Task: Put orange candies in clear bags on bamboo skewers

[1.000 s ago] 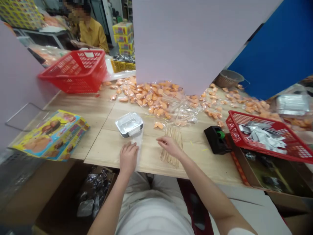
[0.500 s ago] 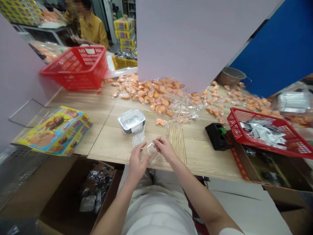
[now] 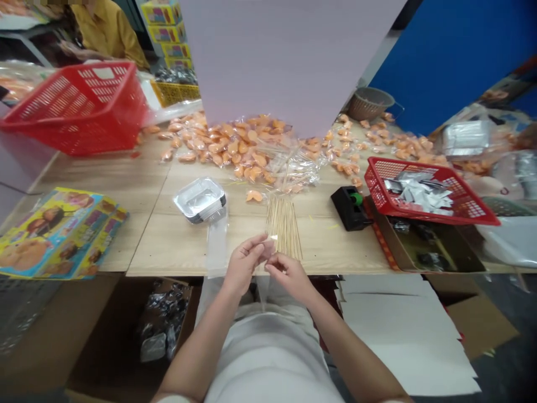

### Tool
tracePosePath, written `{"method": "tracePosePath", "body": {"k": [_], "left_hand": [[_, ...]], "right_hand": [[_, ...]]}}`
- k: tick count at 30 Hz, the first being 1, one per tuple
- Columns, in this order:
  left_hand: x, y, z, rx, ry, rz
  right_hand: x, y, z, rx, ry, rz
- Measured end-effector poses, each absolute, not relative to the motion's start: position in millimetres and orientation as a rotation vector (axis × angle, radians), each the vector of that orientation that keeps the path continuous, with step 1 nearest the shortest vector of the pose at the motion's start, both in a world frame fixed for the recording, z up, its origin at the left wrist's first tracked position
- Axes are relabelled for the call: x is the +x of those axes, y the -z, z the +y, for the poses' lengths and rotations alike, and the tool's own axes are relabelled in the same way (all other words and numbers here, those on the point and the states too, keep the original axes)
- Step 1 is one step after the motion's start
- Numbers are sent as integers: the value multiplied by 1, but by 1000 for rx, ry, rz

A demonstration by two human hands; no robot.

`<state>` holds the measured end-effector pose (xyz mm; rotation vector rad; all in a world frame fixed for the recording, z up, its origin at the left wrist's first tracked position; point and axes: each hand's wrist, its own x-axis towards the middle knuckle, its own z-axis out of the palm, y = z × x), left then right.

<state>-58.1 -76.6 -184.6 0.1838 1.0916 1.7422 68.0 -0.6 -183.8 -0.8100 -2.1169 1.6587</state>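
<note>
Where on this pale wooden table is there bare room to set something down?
Two patches: between the thin wooden sticks and the black tape dispenser, bar a few yellow slivers; and between the yellow-and-blue printed packaging and the stacked silver foil trays. The back is crowded with clear-wrapped orange pieces.

Between the fingers point(image 3: 248, 249), clear film point(image 3: 271, 242); just beyond them, straw-coloured sticks point(image 3: 282, 224) on a pale, wood-grained tabletop point(image 3: 163, 246). Left of them, silvery trays point(image 3: 199, 197) and, farther out, yellow-and-blue packaging point(image 3: 69, 235) printed with brown and peach pictures. Well ahead, orange pieces point(image 3: 235, 146). To their right, a black dispenser point(image 3: 346, 210) with a green roll point(image 3: 356, 198), and a red, perforated basket point(image 3: 478, 211)
</note>
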Motion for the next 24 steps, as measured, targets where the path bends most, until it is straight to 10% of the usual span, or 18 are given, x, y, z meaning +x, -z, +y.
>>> {"method": "tracePosePath", "body": {"k": [8, 15, 24], "left_hand": [[-51, 189, -79, 325, -1691, 1330], [-55, 196, -82, 246, -1724, 1284], [-55, 191, -84, 185, -1654, 1283]], "right_hand": [[76, 189, 19, -865, -1671, -1837], [75, 202, 95, -1644, -749, -2284], [54, 208, 103, -1836, -571, -2428]]}}
